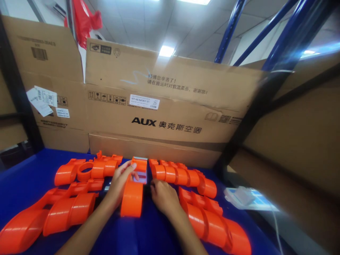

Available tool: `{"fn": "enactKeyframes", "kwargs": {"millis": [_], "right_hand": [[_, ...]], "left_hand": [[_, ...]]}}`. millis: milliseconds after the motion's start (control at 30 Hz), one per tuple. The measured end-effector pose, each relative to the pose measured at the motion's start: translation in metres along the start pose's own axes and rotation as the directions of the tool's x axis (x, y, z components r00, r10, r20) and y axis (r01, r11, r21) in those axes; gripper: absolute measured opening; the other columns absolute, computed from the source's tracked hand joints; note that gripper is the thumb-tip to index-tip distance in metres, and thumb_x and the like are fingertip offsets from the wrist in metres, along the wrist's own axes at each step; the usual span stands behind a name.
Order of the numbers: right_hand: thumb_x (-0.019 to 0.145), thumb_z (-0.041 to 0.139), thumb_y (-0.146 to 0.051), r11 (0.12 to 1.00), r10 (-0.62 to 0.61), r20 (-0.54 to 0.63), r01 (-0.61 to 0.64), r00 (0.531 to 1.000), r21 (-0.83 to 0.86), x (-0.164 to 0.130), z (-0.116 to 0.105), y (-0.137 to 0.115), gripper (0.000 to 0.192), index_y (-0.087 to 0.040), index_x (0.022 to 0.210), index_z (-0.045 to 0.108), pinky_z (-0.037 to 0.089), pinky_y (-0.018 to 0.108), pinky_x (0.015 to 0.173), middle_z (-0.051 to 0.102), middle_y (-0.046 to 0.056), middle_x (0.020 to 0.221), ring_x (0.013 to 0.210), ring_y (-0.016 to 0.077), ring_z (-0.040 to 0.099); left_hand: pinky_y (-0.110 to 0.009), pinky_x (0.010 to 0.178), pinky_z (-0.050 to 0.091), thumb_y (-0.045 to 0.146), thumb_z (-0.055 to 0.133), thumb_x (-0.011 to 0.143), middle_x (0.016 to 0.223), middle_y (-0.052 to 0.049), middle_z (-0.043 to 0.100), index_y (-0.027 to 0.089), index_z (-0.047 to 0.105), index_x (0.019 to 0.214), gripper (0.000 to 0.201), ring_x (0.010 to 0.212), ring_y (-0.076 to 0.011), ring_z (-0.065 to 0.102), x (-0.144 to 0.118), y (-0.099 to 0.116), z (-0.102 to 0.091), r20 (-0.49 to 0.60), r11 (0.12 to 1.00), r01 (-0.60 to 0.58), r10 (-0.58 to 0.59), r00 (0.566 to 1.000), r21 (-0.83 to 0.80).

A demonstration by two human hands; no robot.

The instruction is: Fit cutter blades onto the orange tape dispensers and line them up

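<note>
My left hand (122,182) is closed around an orange plastic bracket with a wide ring (132,198) at its lower end. Its thumb presses on the upper part, beside a pale, silvery rectangular piece (140,177) whose exact kind I cannot make out. Just right of the bracket, my right hand (163,194) is curled with its fingers together. A dark shape shows at its fingertips, too unclear to name. Similar orange ringed parts lie in rows on both sides, the left rows (70,212) and the right rows (215,225).
A blue surface (148,237) lies under everything. Behind it stands a printed cardboard panel (170,113). At the right is a white power strip (247,198) with a cable, near a dark rack post (239,131). A red bag (85,21) hangs at upper left.
</note>
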State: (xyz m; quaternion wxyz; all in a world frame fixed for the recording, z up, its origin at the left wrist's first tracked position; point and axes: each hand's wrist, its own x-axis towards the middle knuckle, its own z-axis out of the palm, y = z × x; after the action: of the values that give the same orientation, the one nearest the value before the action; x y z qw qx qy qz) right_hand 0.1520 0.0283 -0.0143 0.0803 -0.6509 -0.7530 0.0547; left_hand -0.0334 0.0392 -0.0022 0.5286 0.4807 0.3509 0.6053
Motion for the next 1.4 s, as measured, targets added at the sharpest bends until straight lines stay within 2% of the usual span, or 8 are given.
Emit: {"fn": "enactKeyframes", "kwargs": {"millis": [200, 400, 567, 667, 800, 1000, 1200, 1400], "right_hand": [[0.092, 0.054, -0.028, 0.998, 0.054, 0.004, -0.054, 0.999, 0.043, 0.002, 0.003, 0.003, 0.03, -0.025, 0.119, 0.067, 0.047, 0.033, 0.078, 0.074, 0.011, 0.113, 0.105, 0.0287, 0.068], [0.091, 0.056, -0.023, 0.993, 0.039, -0.05, -0.033, 0.998, 0.117, 0.002, 0.001, 0.004, 0.027, -0.022, 0.115, 0.067, 0.046, 0.032, 0.076, 0.074, 0.012, 0.107, 0.102, 0.0284, 0.069], [0.095, 0.05, -0.026, 0.971, 0.012, -0.166, 0.029, 0.986, 0.239, -0.003, -0.01, 0.003, 0.025, -0.018, 0.114, 0.064, 0.046, 0.028, 0.065, 0.074, 0.008, 0.085, 0.082, 0.0233, 0.07], [0.096, 0.049, -0.032, 0.869, 0.024, -0.37, 0.163, 0.929, 0.467, -0.006, -0.019, 0.002, 0.023, -0.018, 0.109, 0.062, 0.047, 0.027, 0.059, 0.07, 0.004, 0.075, 0.067, 0.0204, 0.068], [0.094, 0.054, -0.04, 0.696, 0.085, -0.554, 0.348, 0.828, 0.628, -0.01, -0.029, 0.0, 0.03, -0.018, 0.115, 0.061, 0.053, 0.027, 0.06, 0.073, 0.008, 0.095, 0.077, 0.02, 0.069], [0.095, 0.055, -0.037, 0.695, 0.119, -0.624, 0.383, 0.773, 0.608, -0.017, -0.034, -0.003, 0.031, -0.02, 0.12, 0.061, 0.055, 0.028, 0.064, 0.072, 0.01, 0.106, 0.079, 0.0193, 0.069], [0.095, 0.055, -0.033, 0.719, -0.026, -0.64, 0.459, 0.768, 0.523, -0.017, -0.031, -0.007, 0.03, -0.022, 0.122, 0.064, 0.057, 0.034, 0.077, 0.072, 0.009, 0.108, 0.088, 0.0217, 0.069], [0.097, 0.053, -0.031, 0.727, -0.099, -0.628, 0.488, 0.772, 0.484, -0.017, -0.031, -0.008, 0.029, -0.023, 0.124, 0.062, 0.055, 0.038, 0.089, 0.071, 0.009, 0.11, 0.099, 0.0235, 0.067]], "left_hand": [[-0.021, 0.051, 0.04, 0.05, 0.063, 0.086, 0.058, 0.001, 0.062, 0.017, 0.063, 0.071, 0.036, 0.047, -0.0101, 0.051, -0.002, 0.0, 0.002, 0.017, 1.0, 0.002, -0.002, 1.0, 0.006], [-0.021, 0.049, 0.038, 0.05, 0.064, 0.085, 0.054, 0.002, 0.061, 0.017, 0.063, 0.071, 0.036, 0.044, -0.0095, 0.048, -0.006, 0.007, 0.005, 0.013, 1.0, 0.012, -0.012, 1.0, 0.011], [-0.022, 0.048, 0.038, 0.052, 0.07, 0.078, 0.055, 0.001, 0.063, 0.017, 0.066, 0.081, 0.035, 0.045, -0.0118, 0.052, -0.004, 0.005, 0.007, -0.029, 1.0, 0.018, -0.019, 0.999, -0.022], [-0.022, 0.046, 0.037, 0.053, 0.07, 0.076, 0.058, 0.0, 0.064, 0.016, 0.069, 0.09, 0.04, 0.044, -0.0112, 0.051, -0.002, -0.002, 0.007, -0.031, 0.999, 0.034, -0.035, 0.999, -0.018], [-0.02, 0.045, 0.034, 0.053, 0.068, 0.079, 0.064, 0.0, 0.065, 0.017, 0.069, 0.1, 0.041, 0.044, -0.0091, 0.047, -0.003, -0.009, 0.008, -0.003, 0.999, 0.043, -0.043, 0.999, -0.003], [-0.021, 0.051, 0.038, 0.049, 0.064, 0.085, 0.074, -0.001, 0.066, 0.018, 0.066, 0.099, 0.034, 0.052, -0.0099, 0.05, -0.007, -0.014, 0.01, 0.017, 1.0, 0.019, -0.019, 1.0, -0.011], [-0.02, 0.051, 0.036, 0.046, 0.069, 0.082, 0.072, 0.0, 0.065, 0.019, 0.065, 0.11, 0.039, 0.052, -0.0095, 0.048, -0.011, -0.01, 0.015, 0.108, 0.999, 0.041, -0.037, 0.994, -0.035], [-0.019, 0.052, 0.036, 0.035, 0.071, 0.081, 0.071, 0.0, 0.065, 0.017, 0.064, 0.112, 0.037, 0.054, -0.0091, 0.048, -0.011, -0.01, 0.018, 0.154, 0.998, 0.048, -0.043, 0.987, -0.03]]}}
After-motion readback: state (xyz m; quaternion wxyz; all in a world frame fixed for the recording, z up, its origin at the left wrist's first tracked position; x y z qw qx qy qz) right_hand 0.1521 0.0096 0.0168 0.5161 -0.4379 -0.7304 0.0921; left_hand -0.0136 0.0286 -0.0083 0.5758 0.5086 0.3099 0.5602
